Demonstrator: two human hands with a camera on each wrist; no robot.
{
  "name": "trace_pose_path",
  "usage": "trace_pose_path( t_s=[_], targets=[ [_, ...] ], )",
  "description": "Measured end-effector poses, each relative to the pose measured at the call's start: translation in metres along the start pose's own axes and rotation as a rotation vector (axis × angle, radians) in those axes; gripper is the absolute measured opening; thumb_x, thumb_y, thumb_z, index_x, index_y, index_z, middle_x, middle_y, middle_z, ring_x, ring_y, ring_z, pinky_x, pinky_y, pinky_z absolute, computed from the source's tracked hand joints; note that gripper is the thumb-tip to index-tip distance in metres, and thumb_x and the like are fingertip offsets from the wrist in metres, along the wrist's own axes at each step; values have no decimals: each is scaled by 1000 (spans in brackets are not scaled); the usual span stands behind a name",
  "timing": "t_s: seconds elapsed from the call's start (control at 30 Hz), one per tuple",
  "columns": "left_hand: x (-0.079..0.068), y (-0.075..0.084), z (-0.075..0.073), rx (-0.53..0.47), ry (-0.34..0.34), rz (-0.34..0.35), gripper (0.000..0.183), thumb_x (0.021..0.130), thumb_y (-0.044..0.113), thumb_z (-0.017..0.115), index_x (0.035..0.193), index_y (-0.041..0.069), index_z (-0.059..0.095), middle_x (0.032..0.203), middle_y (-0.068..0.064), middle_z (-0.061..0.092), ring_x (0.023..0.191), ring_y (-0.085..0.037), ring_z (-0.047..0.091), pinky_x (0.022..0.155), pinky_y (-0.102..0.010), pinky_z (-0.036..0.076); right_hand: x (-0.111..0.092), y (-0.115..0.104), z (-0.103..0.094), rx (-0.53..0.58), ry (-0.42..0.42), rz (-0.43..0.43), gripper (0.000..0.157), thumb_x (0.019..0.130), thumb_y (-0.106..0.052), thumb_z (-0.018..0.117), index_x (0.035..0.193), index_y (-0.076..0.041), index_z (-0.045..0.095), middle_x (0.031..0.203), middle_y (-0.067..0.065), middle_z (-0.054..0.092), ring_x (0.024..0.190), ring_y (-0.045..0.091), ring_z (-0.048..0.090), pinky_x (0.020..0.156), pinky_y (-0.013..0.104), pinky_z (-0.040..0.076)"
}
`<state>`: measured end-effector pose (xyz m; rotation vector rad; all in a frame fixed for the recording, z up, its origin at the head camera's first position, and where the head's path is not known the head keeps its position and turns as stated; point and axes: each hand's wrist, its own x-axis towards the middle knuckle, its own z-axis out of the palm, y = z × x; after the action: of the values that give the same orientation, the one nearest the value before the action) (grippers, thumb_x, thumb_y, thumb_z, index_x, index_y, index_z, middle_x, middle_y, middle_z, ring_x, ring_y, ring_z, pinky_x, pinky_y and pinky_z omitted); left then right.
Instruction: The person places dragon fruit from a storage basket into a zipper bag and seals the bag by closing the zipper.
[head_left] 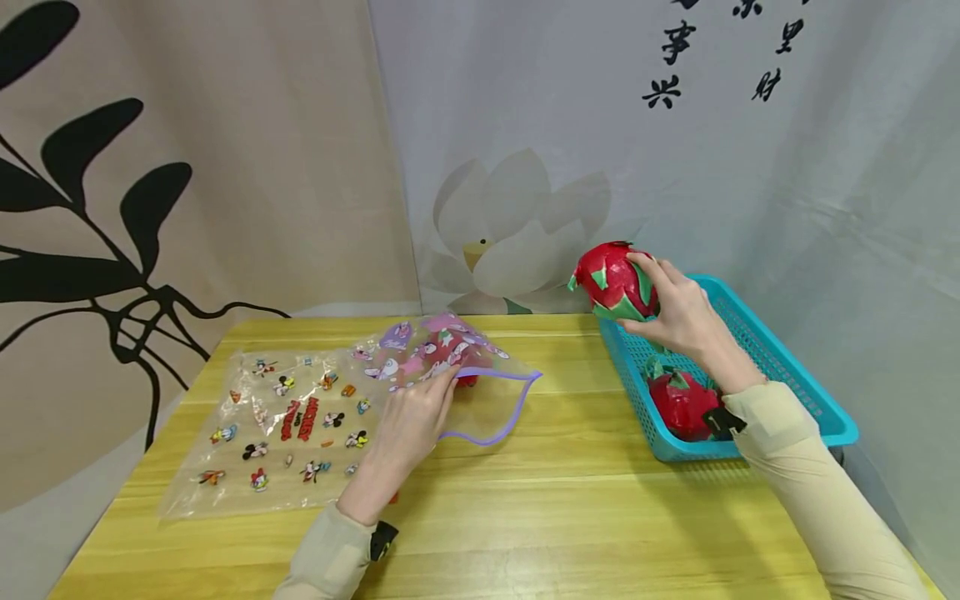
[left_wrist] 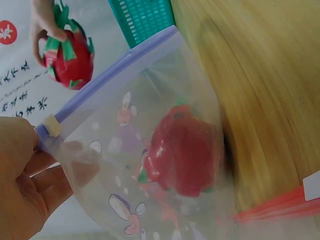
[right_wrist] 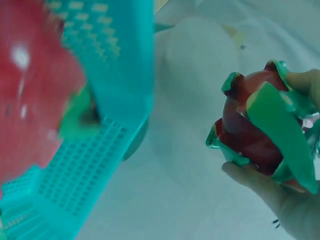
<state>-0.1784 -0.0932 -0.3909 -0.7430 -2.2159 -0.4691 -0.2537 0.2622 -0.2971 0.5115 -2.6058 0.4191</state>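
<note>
Cream fabric left sleeve (head_left: 330, 550) at near edge. Flat, clear, cartoon-printed plastic bag (head_left: 255, 479) at left. Left hand (head_left: 414, 412) pinches translucent, purple-rimmed plastic bag (head_left: 395, 337), shiny red dragon fruit (left_wrist: 187, 155) inside; slack pinch could let mouth collapse. Right hand (head_left: 682, 317), widely curled, grips red-and-green dragon fruit (head_left: 611, 275) raised near far-left corner of turquoise perforated plastic basket (head_left: 637, 412); glossy skin, loosened hold could cause drop.
</note>
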Motion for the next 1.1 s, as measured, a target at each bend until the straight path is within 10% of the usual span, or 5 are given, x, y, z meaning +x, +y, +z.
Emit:
trace_pose_path(
  t_s=[0.5, 0.8, 1.1],
  targets=[
    [-1, -2, 1, -3, 5, -12, 22, 86, 1, 64, 107, -3, 66, 92, -16, 74, 42, -7, 47, 38, -7, 19, -39, -51, 12, 52, 48, -282, 92, 62, -24, 89, 139, -13, 40, 134, 33, 48, 73, 36, 69, 60, 43, 58],
    [0, -3, 1, -3, 0, -20, 21, 88, 3, 63, 108, -3, 65, 98, -18, 73, 49, -16, 61, 38, -6, 23, -65, -75, 31, 116, 34, -414, 92, 59, -28, 90, 137, -12, 44, 132, 33, 50, 97, 41, 67, 67, 44, 60],
    [1, -4, 1, 5, -22, -49, 21, 90, 4, 60, 109, -4, 64, 98, -18, 73, 39, -2, 33, 38, -7, 19, -90, -93, 47, 128, -6, -472, 91, 58, -29, 90, 135, -13, 45, 133, 28, 51, 95, 37, 67, 62, 32, 60]
  ],
)
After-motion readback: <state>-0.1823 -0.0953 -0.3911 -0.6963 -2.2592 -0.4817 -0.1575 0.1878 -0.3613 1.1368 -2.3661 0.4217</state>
